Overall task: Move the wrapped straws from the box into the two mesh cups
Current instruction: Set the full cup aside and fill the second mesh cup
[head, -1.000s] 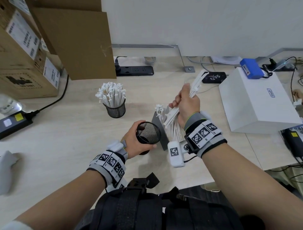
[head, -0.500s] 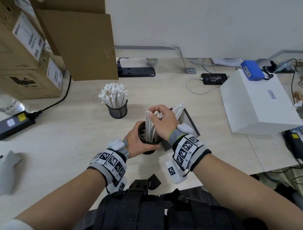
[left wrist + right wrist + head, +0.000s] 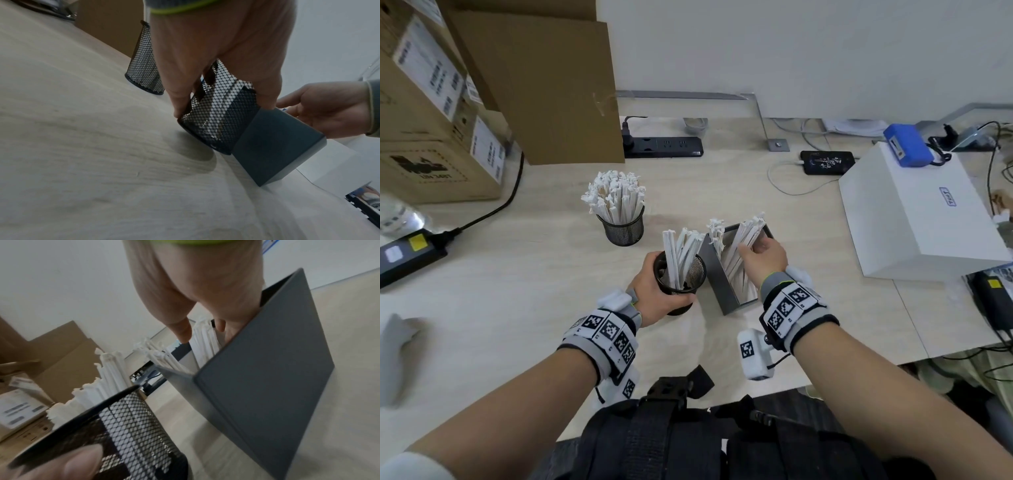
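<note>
We see the left hand (image 3: pixel 654 291) wrapped around the near mesh cup (image 3: pixel 681 274), tilted on the bench (image 3: pixel 517 308); the right hand (image 3: pixel 760 257) reaches into the grey box (image 3: pixel 722 284) at 3 o'clock, fingers among wrapped straws (image 3: pixel 736 260). Its grasp is hidden. We judge the tilted cup could spill. The far cup (image 3: pixel 623 229), at 11 o'clock, stands full.

Our right hand (image 3: pixel 762 255) has left the near mesh cup (image 3: pixel 680 274), where a bunch of wrapped straws (image 3: pixel 681 253) now stands, and reaches back into the grey box (image 3: pixel 722 291) alongside.
</note>
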### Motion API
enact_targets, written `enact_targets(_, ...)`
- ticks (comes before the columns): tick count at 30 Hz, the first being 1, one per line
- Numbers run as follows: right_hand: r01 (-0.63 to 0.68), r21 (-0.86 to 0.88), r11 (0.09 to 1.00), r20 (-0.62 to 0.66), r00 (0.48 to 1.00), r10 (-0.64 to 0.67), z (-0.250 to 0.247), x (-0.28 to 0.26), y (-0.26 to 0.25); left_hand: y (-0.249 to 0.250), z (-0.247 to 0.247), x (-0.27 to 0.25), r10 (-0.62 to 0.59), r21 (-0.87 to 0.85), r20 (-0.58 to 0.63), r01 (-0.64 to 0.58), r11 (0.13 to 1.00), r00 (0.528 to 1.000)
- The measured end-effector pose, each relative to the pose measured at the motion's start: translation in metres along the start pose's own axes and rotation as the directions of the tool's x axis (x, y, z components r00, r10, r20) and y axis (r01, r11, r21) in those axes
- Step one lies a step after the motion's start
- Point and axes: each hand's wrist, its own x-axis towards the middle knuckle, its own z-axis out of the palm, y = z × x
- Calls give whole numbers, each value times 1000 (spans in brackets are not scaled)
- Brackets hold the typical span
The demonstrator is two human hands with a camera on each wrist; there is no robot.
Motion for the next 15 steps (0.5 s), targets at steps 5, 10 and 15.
enact_targets(5,-50,5,999,41,998,50,5,4,-11,-2,0,-2,-3,64,31,1,998,1000)
enact_targets(10,-54,-38,998,62,996,57,11,11,-15,0,-4,0,-19,97,48,14,995,999)
enact_targets(15,-79,-62,995,99,992,85,14,14,-20,0,-4,-2,-36,98,42,32,995,998)
